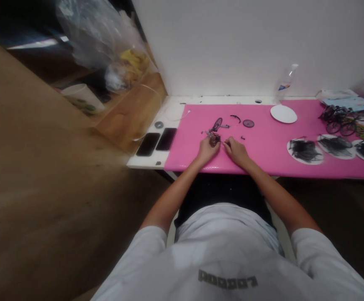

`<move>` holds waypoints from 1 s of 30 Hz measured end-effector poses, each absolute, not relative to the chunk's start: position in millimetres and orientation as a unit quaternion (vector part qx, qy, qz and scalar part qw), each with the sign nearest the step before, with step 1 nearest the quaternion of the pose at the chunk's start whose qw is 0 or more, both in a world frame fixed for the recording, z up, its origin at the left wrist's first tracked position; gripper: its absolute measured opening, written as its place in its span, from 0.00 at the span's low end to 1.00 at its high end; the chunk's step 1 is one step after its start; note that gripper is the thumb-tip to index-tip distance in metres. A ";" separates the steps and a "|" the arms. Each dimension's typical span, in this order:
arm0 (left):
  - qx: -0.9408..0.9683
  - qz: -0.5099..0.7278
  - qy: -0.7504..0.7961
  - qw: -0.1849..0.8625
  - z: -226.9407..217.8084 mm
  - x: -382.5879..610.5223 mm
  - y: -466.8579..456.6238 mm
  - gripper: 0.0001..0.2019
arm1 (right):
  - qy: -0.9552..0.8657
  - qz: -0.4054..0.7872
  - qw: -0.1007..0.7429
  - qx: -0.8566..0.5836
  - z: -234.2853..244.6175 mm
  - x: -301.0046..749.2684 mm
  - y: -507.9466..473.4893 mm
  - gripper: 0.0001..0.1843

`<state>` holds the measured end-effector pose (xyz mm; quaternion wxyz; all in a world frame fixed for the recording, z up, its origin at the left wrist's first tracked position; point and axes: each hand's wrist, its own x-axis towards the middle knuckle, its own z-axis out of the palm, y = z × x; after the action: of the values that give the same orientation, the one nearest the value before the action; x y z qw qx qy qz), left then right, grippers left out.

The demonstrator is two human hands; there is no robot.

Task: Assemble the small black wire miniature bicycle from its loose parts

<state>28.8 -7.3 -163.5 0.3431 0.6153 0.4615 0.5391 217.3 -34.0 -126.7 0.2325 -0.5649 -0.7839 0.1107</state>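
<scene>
A small model bicycle [216,130], partly built, is held over the pink mat by my left hand [208,151], its fingers closed around the lower part. One dark wheel sticks up at its far end; the rest is partly hidden by my fingers. Just to the right, my right hand [236,151] pinches at something thin and too small to name beside the bicycle. Beyond my hands lie a loose wheel [248,123], a curved black piece [235,118] and a tiny dark part [242,137].
Plates of black parts [305,151] stand at the right, near several finished model bicycles [339,121]. A white plate [283,114] and a clear bottle [286,85] are farther back. Two phones [148,144] lie left of the pink mat [263,154]. A white wall closes off the back.
</scene>
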 end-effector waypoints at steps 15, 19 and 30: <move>0.612 0.543 0.451 0.357 -164.0 30.2 -7.2 0.20 | -0.785 0.091 0.217 -0.573 -128.5 216.9 -33.7 0.14; 0.579 0.563 0.438 0.395 -162.1 32.4 -6.9 0.20 | -0.776 0.088 0.281 -0.557 -135.0 218.2 -33.0 0.16; 0.610 0.576 0.428 0.336 -156.3 30.4 -13.8 0.16 | -0.760 0.091 0.437 -0.473 -137.3 221.9 -28.3 0.16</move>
<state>30.4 -13.8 -156.3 0.3356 0.6099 0.4284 0.5761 221.9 -28.3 -137.3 0.4367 -0.4732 -0.7597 0.0908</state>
